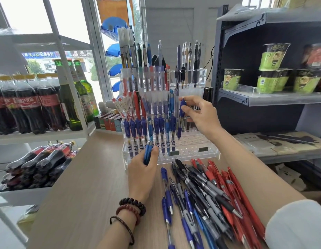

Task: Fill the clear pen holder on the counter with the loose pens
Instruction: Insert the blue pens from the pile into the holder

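Note:
A clear tiered pen holder (208, 151) stands on the wooden counter, its left side and back rows filled with upright pens. My right hand (201, 115) pinches a blue pen (181, 119) upright, tip down, over the front row just right of the filled slots. My left hand (143, 169) grips a few blue pens (148, 152) in front of the holder's left part. A pile of loose blue, black and red pens (206, 193) lies on the counter between my forearms.
Cola bottles (28, 106) and green beer bottles (79, 97) fill the white rack to the left. A box of lighters (109, 122) sits behind the holder. Green cup noodles (271, 76) stand on the grey shelf at the right.

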